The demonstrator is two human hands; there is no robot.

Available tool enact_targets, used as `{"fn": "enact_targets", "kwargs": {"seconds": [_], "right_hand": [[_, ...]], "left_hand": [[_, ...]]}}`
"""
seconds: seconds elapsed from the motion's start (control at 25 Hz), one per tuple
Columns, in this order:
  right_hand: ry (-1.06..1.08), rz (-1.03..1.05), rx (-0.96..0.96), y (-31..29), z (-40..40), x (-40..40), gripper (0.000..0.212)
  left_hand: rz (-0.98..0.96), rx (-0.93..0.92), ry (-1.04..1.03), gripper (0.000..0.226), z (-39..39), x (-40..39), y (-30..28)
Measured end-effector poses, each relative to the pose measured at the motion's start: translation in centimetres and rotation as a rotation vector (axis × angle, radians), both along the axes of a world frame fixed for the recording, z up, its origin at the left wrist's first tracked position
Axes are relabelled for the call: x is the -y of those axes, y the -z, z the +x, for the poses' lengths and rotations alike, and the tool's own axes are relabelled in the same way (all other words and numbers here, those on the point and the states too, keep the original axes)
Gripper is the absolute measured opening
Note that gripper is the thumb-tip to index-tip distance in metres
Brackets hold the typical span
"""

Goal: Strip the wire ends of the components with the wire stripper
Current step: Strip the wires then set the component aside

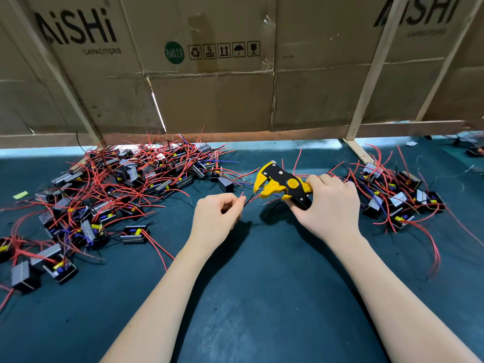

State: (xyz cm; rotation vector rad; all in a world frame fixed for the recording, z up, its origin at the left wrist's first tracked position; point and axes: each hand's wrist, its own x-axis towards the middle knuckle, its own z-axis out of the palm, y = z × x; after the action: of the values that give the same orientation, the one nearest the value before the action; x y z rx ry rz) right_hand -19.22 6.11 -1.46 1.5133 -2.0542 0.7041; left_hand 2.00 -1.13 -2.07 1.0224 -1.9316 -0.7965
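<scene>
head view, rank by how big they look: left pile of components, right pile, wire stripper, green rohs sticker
1. left pile of components
2. right pile
3. wire stripper
4. green RoHS sticker

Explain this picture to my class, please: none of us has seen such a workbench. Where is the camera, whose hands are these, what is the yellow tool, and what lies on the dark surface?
There is one picture, from a camera worn on a person's head, looking down at their own bare hands. The right hand grips a yellow and black wire stripper, a tool that pulls the plastic coat off a wire's end. The left hand pinches a thin wire and holds its end near the tool's mouth. On the dark green mat lie two heaps of small black components with red wires: a large pile on the left and a smaller pile on the right. Behind stands a cardboard wall.
</scene>
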Motion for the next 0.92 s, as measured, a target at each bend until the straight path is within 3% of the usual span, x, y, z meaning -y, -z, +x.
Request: {"fn": "enact_targets", "kwargs": {"seconds": [0.24,0.56,0.92], "right_hand": [[0.041,0.038,0.024,0.00,-0.10,0.00,0.043],[0.044,0.074,0.007,0.07,0.31,0.01,0.045],[0.026,0.101,0.008,-0.46,0.58,-0.25,0.039]], "left_hand": [[-0.052,0.001,0.005,0.040,0.00,-0.17,-0.10],[-0.224,0.158,-0.076,0.033,-0.18,-0.57,-0.38],[-0.227,0.183,-0.081,0.033,-0.22,-0.66,-0.46]]}}
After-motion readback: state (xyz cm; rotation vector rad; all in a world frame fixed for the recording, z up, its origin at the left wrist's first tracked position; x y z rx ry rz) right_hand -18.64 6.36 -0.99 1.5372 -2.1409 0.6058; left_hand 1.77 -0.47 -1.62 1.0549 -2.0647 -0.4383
